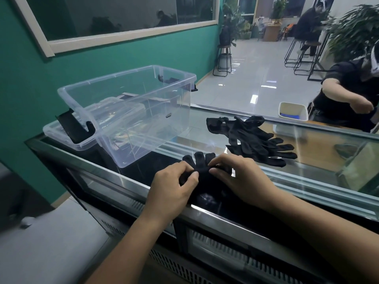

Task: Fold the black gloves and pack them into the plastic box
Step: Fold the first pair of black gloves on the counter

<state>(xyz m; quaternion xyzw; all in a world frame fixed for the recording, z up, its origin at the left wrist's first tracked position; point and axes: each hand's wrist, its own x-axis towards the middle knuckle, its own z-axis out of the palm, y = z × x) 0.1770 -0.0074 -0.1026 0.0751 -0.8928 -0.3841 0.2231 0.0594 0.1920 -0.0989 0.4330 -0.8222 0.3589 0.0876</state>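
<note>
A black glove (202,160) lies on the glass counter top (205,140) at the near edge, its fingers pointing away from me. My left hand (174,185) pinches its left side and my right hand (240,177) pinches its right side; much of the glove is hidden under them. A loose pile of more black gloves (252,138) lies further back to the right. The clear plastic box (127,111) stands open and empty at the left, resting on its lid (67,138), which has black latches.
The counter is a glass display case with a metal front edge (225,214). A white bin (293,111) stands behind the counter at right, beside another person (348,95). A green wall is close on the left. Stools and plants stand on the tiled floor beyond.
</note>
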